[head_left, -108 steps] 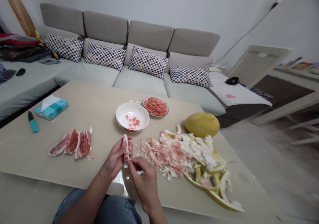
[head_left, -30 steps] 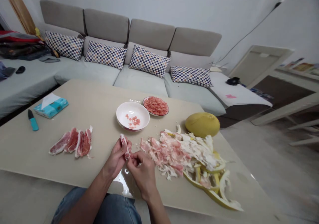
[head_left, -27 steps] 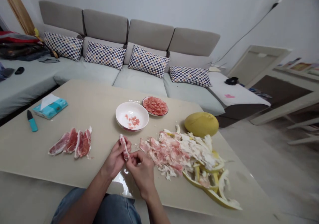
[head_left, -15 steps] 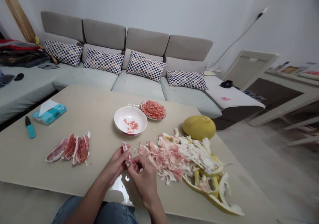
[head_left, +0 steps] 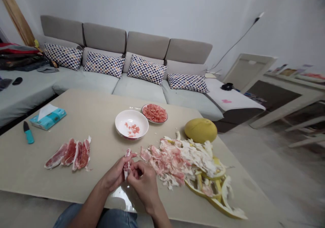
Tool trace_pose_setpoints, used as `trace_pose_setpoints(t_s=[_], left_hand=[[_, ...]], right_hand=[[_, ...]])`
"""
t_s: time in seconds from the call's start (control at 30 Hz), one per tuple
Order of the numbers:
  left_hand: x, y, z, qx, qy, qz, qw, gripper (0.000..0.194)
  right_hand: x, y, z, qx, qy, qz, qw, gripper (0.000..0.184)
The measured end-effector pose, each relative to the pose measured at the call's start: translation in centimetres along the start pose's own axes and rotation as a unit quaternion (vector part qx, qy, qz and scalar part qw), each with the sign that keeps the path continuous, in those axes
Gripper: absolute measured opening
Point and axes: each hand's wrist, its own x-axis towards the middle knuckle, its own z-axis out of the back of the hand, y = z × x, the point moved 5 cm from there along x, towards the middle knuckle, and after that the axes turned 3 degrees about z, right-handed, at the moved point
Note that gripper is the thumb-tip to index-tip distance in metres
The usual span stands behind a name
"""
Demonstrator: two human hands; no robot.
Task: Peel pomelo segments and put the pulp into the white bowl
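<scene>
A pomelo segment [head_left: 127, 163] with pinkish-white membrane stands upright in the fingers of my left hand [head_left: 117, 172], over the near edge of the table. My right hand [head_left: 144, 182] is closed in a pinch against the segment's right side; what its fingertips grip is partly hidden. Just beyond the hands stands a white bowl [head_left: 120, 120] with a few bits of pink pulp. Behind it, a dark-rimmed plate [head_left: 155, 113] is heaped with pink pulp. Several unpeeled segments [head_left: 68, 153] lie in a row to the left.
Membrane scraps [head_left: 165, 160] and yellow rind [head_left: 215, 202] are piled to the right, with a whole pomelo [head_left: 200, 130] behind them. A knife with a turquoise handle [head_left: 29, 136] and a tissue pack [head_left: 48, 118] lie at the left. A sofa [head_left: 138, 91] borders the table's far side.
The segment has turned more upright in my left hand, and my right fingers have shifted slightly along it. The camera view has tilted a little; the other things stay put.
</scene>
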Motion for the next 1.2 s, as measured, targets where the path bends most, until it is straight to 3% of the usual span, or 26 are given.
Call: trace_pose_setpoints(t_s=[0.23, 0.5, 0.73, 0.9, 1.2], left_hand=[[0.2, 0.4, -0.2, -0.02, 0.033, 0.027, 0.999, 0.043], [0.2, 0.0, 0.2, -0.067, 0.018, 0.007, 0.998, 0.038], [0.1, 0.0, 0.3, -0.053, 0.002, -0.009, 0.999, 0.033], [0.2, 0.1, 0.2, -0.052, -0.013, -0.008, 0.999, 0.03], [0.2, 0.3, -0.1, -0.066, 0.022, 0.032, 0.997, 0.038]], right_hand=[[0.0, 0.1, 0.6, -0.034, -0.004, 0.008, 0.999, 0.014], [-0.3, 0.5, 0.8, 0.01, 0.068, 0.04, 0.997, 0.012], [0.0, 0.4, 0.4, -0.046, 0.051, 0.067, 0.995, 0.014], [0.0, 0.2, 0.2, -0.13, -0.001, 0.117, 0.985, 0.013], [0.5, -0.5, 0.9, -0.089, -0.026, 0.107, 0.99, 0.013]])
